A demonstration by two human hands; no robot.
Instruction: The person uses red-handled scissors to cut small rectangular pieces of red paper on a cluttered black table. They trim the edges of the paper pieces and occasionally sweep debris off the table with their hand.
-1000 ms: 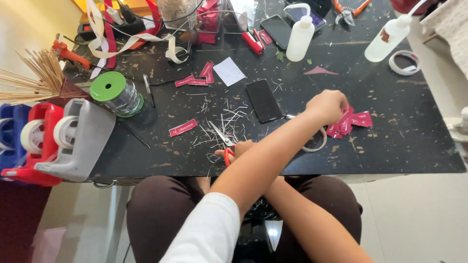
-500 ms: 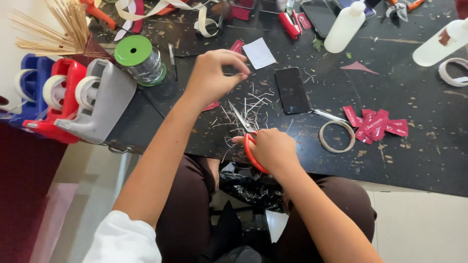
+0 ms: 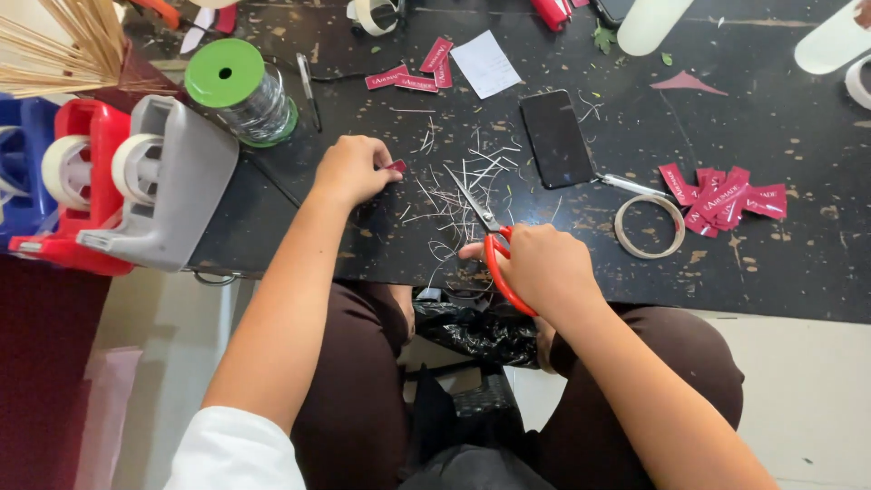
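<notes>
My left hand (image 3: 349,170) rests on the black table (image 3: 744,263) with its fingers pinched on a small red paper label (image 3: 396,166). My right hand (image 3: 540,265) grips red-handled scissors (image 3: 484,227) whose blades point up and to the left over a scatter of thin pale trimmings (image 3: 458,181). A pile of red labels (image 3: 726,195) lies to the right, beside a clear tape ring (image 3: 649,225). More red labels (image 3: 413,74) sit at the top centre.
A black phone (image 3: 555,138) and a white paper slip (image 3: 485,63) lie beyond the trimmings. A green-topped spool (image 3: 240,91) and grey, red and blue tape dispensers (image 3: 154,186) stand at left, with wooden sticks (image 3: 54,45) behind. White bottles (image 3: 653,18) stand at the top right.
My left hand has drawn back from the far labels toward the table's near left, with a red label in its fingers. My right hand keeps the scissors near the front edge.
</notes>
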